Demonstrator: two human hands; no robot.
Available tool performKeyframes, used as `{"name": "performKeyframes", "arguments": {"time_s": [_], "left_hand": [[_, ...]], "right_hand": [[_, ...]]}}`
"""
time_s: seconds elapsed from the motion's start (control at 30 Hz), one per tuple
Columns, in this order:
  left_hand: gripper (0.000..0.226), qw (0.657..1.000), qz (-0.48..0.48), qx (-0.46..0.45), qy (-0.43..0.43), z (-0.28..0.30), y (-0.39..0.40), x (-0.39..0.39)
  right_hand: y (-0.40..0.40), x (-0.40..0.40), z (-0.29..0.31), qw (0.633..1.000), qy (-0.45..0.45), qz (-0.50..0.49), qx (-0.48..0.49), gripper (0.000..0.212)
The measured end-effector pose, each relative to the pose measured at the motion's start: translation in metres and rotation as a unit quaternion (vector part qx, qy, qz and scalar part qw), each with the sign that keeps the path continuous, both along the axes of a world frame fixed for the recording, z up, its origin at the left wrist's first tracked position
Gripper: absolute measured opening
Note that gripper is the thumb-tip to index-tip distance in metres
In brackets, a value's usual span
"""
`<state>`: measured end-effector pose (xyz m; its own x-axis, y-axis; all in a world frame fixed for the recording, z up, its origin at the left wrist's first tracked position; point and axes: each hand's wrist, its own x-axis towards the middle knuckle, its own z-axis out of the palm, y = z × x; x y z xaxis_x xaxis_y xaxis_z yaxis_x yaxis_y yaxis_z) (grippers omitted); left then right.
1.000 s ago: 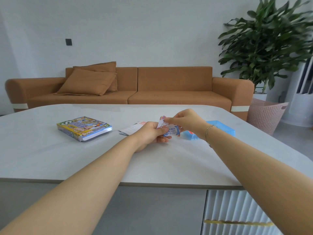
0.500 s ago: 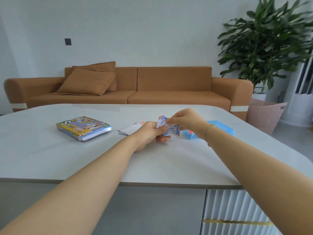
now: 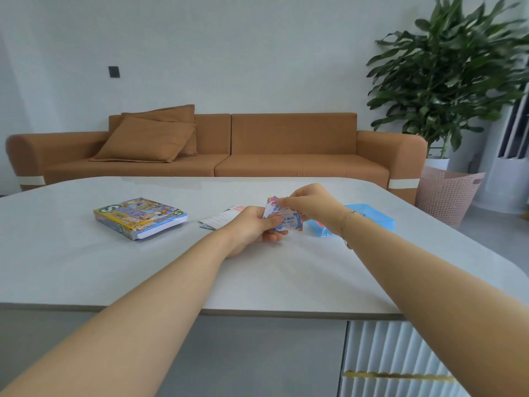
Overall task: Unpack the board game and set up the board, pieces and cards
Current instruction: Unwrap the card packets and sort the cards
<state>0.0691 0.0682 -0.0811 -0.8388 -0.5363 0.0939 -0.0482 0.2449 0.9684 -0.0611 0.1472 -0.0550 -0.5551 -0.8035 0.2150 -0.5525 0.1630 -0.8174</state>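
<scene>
Blue-white cards point(image 3: 286, 222), L hand point(image 3: 254, 229) grips, R hand point(image 3: 310, 206) pinches

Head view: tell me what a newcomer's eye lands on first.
First, the two hands meeting at the table's middle: the left hand grips a small stack of cards while the right hand pinches its top edge. Next, the colourful game box lying to the left on the white table, and the blue tray behind the right wrist.
</scene>
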Motion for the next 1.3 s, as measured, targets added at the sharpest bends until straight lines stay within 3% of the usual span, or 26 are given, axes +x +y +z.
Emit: {"name": "performKeyframes", "arguments": {"time_s": [0.07,0.37,0.57,1.0,1.17,1.3], "left_hand": [[0.020,1.000,-0.004,-0.002,0.000,-0.001,-0.002,-0.001],[0.025,1.000,-0.002,0.004,0.001,-0.002,-0.004,-0.002],[0.024,1.000,-0.009,-0.002,-0.011,0.000,0.000,-0.002],[0.025,1.000,-0.007,0.006,-0.001,-0.001,-0.002,-0.001],[0.023,1.000,-0.012,0.003,-0.002,-0.001,-0.004,0.000],[0.015,1.000,-0.018,0.007,0.003,-0.002,-0.005,0.000]], "right_hand": [[-0.002,-0.001,-0.002,0.999,0.028,-0.019,-0.007,0.031],[0.001,-0.003,-0.003,0.999,0.048,0.005,0.003,0.010],[0.002,-0.002,-0.003,0.998,0.050,-0.026,0.004,0.040],[0.001,-0.006,-0.003,0.999,0.045,0.011,0.002,0.014],[-0.007,-0.003,-0.003,0.994,0.094,-0.062,0.002,0.047],[-0.004,-0.002,-0.008,0.991,0.120,-0.050,0.011,0.045]]}}
